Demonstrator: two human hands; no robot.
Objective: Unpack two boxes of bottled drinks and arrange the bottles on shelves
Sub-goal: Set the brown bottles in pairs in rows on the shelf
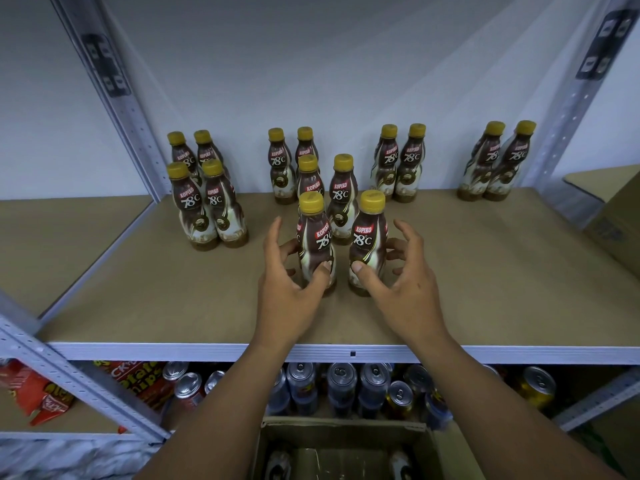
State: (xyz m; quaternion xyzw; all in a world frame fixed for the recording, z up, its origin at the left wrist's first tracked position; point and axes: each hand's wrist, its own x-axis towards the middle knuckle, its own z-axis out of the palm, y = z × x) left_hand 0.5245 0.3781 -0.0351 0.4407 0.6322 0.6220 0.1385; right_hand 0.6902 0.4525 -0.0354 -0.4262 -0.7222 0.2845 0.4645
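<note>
Two brown Kopiko 78°C bottles with yellow caps stand upright side by side at the middle front of the brown shelf board [485,289]. My left hand [287,282] wraps loosely around the left bottle [316,244], thumb on its front and fingers behind it. My right hand [405,282] holds the right bottle [367,244] the same way, thumb on the label and fingers spread on its right side. Directly behind these two stand two more pairs in a column [341,188]. An open cardboard box [346,445] sits below my arms with bottle tops showing inside.
Other bottle groups stand on the board: several at the left [207,202], a pair at centre right [398,164] and a pair at far right [498,161]. Another carton [613,209] rests at the right edge. Cans [346,386] and snack packs [38,396] fill the shelf below.
</note>
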